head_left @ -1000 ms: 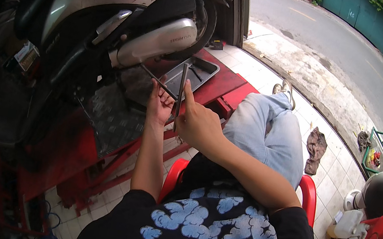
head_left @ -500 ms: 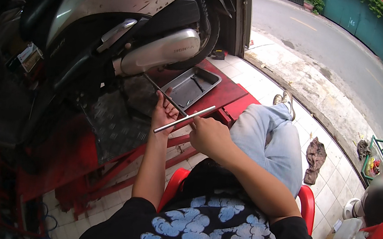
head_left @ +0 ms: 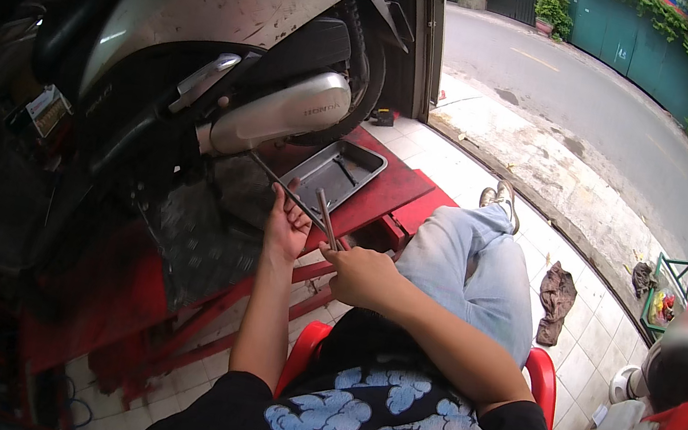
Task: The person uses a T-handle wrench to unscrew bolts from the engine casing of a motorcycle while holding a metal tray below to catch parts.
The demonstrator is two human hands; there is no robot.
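The fingers of the left hand (head_left: pixel 288 224) are loosely bent, with the palm upward, beside the long shaft of a T-shaped tool (head_left: pixel 328 219); this position probably gives the shaft a light support. The right hand (head_left: pixel 366 277) has its fingers folded at the near end of the crossbar, where a push would have good leverage. From my place I cannot tell whether either hand is really closed on the metal.

The tool slopes from the right hand toward the underside of the silver engine cover (head_left: pixel 288 112) of a scooter (head_left: pixel 243 1). Just beyond the tool a grey tray (head_left: pixel 368 161) lies on the red table (head_left: pixel 406 191), close to the hands, I suppose for easy reach; some dark pieces are inside it.

The far tip of the tool is hidden below the cover. The scooter's front sinks into shadow and the round border cuts it. At right, a dark rounded object (head_left: pixel 686 355) is too blurred to name.
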